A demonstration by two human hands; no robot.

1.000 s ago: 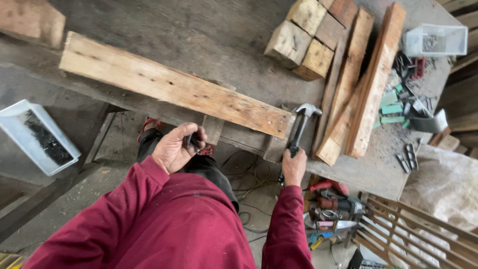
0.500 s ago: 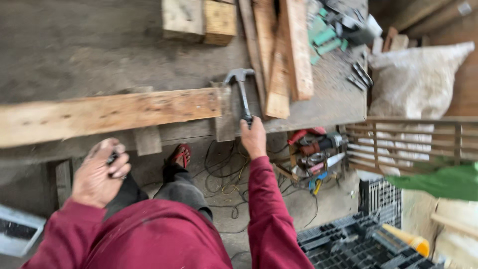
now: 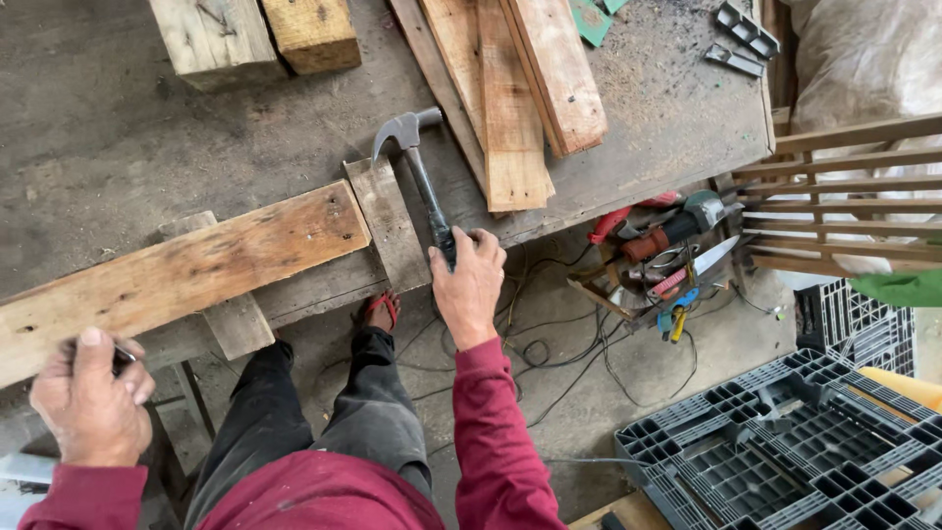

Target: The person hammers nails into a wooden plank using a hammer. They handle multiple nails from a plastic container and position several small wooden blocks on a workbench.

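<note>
I am gripping the hammer (image 3: 420, 177) with my right hand (image 3: 468, 288), fingers clamped on its handle, head pointing away over the tabletop (image 3: 118, 137), while my left hand (image 3: 90, 404), closed on small dark pieces, is touching the long plank (image 3: 186, 270) beside it.

We see open grey bench top (image 3: 128, 128) behind the long pale wooden plank (image 3: 186, 270), free for a hand. Ahead, two square wooden blocks (image 3: 255, 34) close it off; to the right, stacked wooden slats (image 3: 510, 88) crowd the black-handled claw hammer (image 3: 417, 167).
</note>
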